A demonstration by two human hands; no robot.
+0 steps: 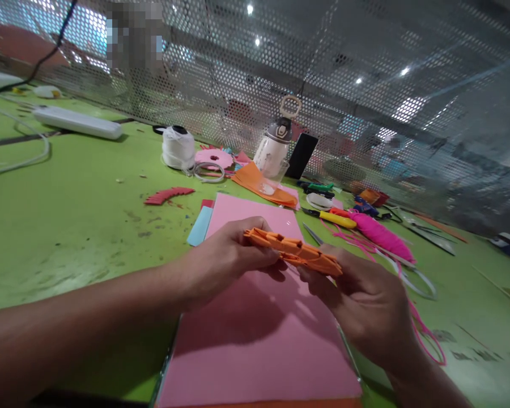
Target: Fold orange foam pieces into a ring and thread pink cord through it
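Observation:
An orange folded-paper piece point(295, 249), pleated and interlocked along its length, is held up between my two hands. My left hand point(242, 246) pinches its left end, thumb in front. At the right end, my right hand point(361, 294) grips it between thumb and fingers. Some of the fingertips are hidden behind the paper. Below both hands lies a stack of pink paper sheets point(259, 351), with an orange edge showing at the bottom. A light blue paper strip point(199, 225) pokes out at the stack's left side.
A red folded strip point(169, 195) lies left of the stack. Behind are a white thread spool point(178, 148), a white bottle point(272, 150) and a phone point(301, 156). A yellow-handled cutter point(338, 219) and pink yarn point(382, 236) lie to the right. A perforated metal screen point(221, 73) borders the green table.

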